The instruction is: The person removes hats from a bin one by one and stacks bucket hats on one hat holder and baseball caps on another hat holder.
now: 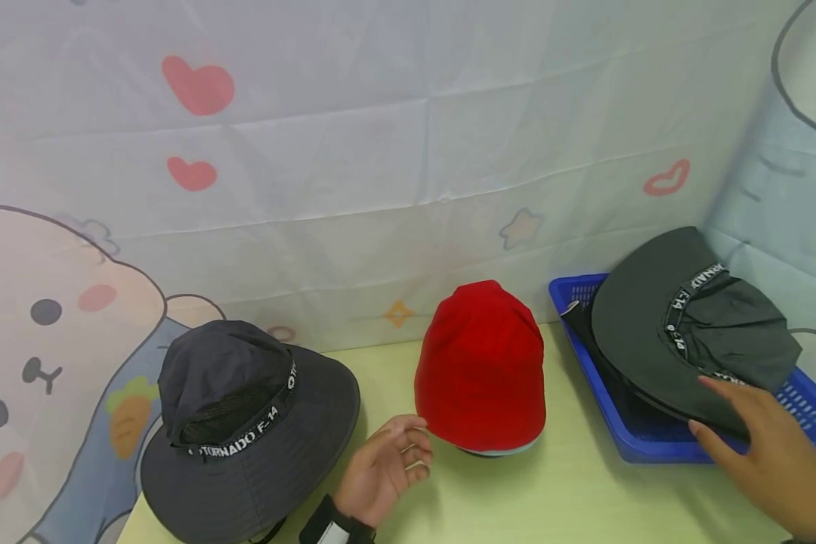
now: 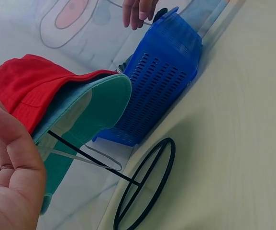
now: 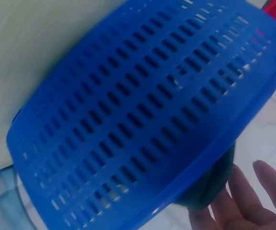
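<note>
In the head view, a red cap (image 1: 479,363) with a teal underside sits mid-table on a black wire stand (image 2: 138,184), whose round base shows in the left wrist view. My left hand (image 1: 384,472) is at the cap's lower left edge, fingers loosely bent and holding nothing. On the right, a dark grey brimmed hat (image 1: 642,332) with a lettered band lies tilted in a blue slotted basket (image 1: 659,453). My right hand (image 1: 768,453) is spread over the basket's near side, fingertips right at this hat's brim and crown.
A second dark grey brimmed hat (image 1: 326,397) with a lettered band stands at the left of the pale yellow table (image 1: 571,499). Behind the table hangs a printed cloth (image 1: 353,174) with hearts and a cartoon animal. More dark fabric (image 1: 588,344) lies under the hat in the basket.
</note>
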`<state>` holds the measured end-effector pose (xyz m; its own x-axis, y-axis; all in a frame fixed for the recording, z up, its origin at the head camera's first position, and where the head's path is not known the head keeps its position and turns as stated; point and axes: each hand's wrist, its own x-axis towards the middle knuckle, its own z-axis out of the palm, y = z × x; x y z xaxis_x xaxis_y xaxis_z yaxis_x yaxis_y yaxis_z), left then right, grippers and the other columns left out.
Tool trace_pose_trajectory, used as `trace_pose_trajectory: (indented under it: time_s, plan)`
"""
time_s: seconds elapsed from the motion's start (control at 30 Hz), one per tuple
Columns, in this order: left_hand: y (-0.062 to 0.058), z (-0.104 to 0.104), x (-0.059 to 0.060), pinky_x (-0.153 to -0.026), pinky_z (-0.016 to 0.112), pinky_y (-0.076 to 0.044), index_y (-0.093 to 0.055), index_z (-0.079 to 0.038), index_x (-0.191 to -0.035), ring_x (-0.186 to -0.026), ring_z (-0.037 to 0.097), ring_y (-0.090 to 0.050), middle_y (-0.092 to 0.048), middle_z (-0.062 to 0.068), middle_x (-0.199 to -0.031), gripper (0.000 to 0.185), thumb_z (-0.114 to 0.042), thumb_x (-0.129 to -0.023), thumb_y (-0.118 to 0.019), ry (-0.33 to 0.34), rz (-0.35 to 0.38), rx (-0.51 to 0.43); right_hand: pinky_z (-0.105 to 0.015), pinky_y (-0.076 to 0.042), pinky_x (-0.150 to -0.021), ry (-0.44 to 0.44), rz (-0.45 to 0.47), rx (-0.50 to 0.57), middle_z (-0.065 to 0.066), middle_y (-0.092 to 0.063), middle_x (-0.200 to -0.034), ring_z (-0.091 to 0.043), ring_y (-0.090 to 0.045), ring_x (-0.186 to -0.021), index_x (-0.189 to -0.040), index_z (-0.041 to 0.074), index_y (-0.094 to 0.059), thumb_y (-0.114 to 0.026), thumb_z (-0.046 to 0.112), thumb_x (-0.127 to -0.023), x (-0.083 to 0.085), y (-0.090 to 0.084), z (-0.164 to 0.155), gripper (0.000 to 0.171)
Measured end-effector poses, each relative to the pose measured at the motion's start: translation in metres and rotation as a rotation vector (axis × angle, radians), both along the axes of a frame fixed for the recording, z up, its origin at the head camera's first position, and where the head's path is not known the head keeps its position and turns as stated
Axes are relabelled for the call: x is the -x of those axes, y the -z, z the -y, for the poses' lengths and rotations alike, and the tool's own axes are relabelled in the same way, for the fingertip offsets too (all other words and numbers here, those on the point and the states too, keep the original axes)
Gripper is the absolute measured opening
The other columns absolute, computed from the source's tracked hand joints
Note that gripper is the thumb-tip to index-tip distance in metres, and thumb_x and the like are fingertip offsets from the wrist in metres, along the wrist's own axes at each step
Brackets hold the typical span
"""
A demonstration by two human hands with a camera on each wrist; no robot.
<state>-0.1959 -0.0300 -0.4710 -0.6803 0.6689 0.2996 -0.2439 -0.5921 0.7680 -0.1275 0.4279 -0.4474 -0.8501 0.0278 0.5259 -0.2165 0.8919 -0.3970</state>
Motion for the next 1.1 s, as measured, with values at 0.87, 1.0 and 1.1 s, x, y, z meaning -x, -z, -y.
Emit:
trace_pose_trajectory:
  time_s: [0.87,1.0,1.1]
  plan:
    - [0.001,-0.002,0.001,-0.084,0.021,-0.053,-0.06,-0.014,-0.128,-0.1,0.007,-0.067,-0.073,-0.007,-0.113,0.047,-0.015,-0.11,-0.016,-0.01,0.022,0.023,-0.075,-0.038,-0.085,0.208,0.344,-0.056,-0.051,-0.035,-0.126,-0.064,-0.04,-0.11,-0.147,-0.02,-0.025,-0.054,0.01,-0.098,0.009,0.003,-0.03,0.064]
    - [0.002,-0.002,0.001,-0.084,0.021,-0.054,-0.061,-0.014,-0.128,-0.1,0.007,-0.067,-0.073,-0.007,-0.112,0.048,-0.014,-0.11,-0.016,-0.01,0.022,0.02,-0.07,-0.04,-0.078,0.214,0.309,-0.056,-0.05,-0.039,-0.121,-0.057,-0.045,-0.099,-0.143,-0.021,-0.032,-0.049,0.005,-0.097,0.011,0.006,-0.031,0.055]
    - [0.002,-0.002,0.001,-0.084,0.021,-0.054,-0.061,-0.014,-0.127,-0.1,0.007,-0.067,-0.073,-0.007,-0.112,0.048,-0.012,-0.109,-0.016,-0.007,0.023,0.015,-0.069,-0.041,-0.078,0.22,0.245,-0.077,-0.048,-0.043,-0.12,-0.055,-0.047,-0.098,-0.139,-0.02,-0.038,-0.048,0.0,-0.096,0.012,0.01,-0.032,0.049]
